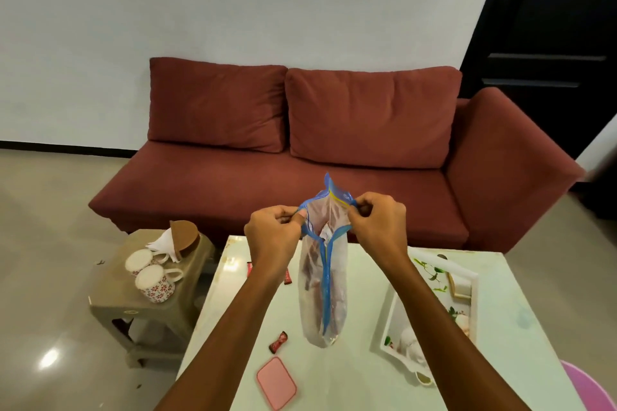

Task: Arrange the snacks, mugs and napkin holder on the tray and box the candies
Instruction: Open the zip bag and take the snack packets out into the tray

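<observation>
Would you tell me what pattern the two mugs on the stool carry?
The mugs are white with small red flowers, seen best in the head view.

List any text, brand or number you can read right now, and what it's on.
No text can be read.
Red candy wrapper: print too blurred.
White tag inside the zip bag: too small.
Oval sticker on the stool: too small.
</observation>
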